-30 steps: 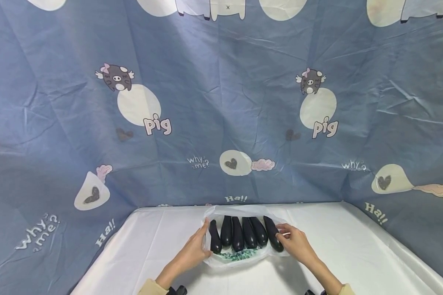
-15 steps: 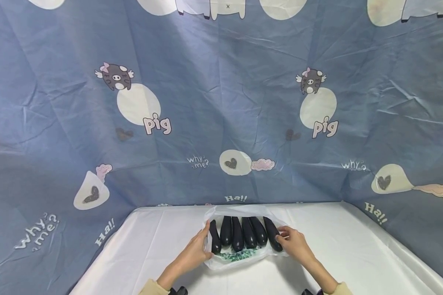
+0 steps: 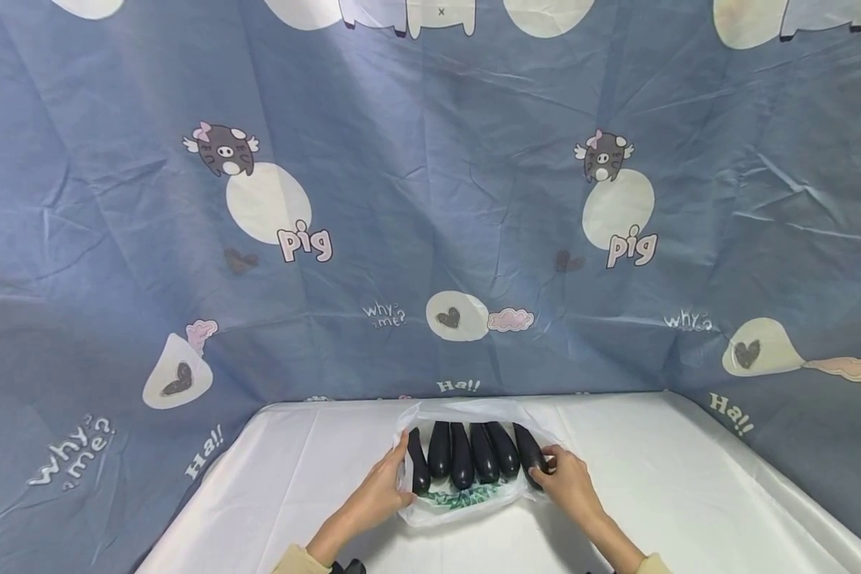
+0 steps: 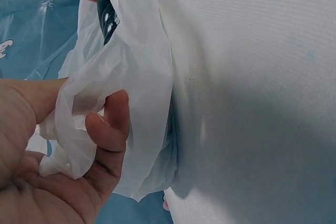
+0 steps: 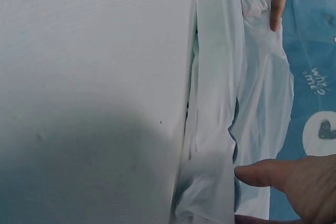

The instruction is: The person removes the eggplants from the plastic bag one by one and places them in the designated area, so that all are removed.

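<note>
A white plastic bag (image 3: pixel 466 410) with a green print lies with its mouth spread on the table, and several dark eggplants (image 3: pixel 461 458) lie side by side inside it. My left hand (image 3: pixel 380 490) grips the bag's left edge; in the left wrist view, the plastic (image 4: pixel 142 72) passes between its thumb and curled fingers. At the bag's right side, my right hand (image 3: pixel 570 485) holds the rightmost eggplant (image 3: pixel 527 445) between thumb and fingers, covering part of its lower end. The right wrist view shows the right thumb (image 5: pixel 262 173) over the bag's opening.
A white cloth (image 3: pixel 660 470) covers the table beneath the bag. Behind and at both sides hangs a blue curtain (image 3: pixel 430 239) printed with pigs and words.
My right hand has shifted slightly left, and the lower end of the rightmost eggplant has swung left towards the others. The left hand stays at the bag's left edge.
</note>
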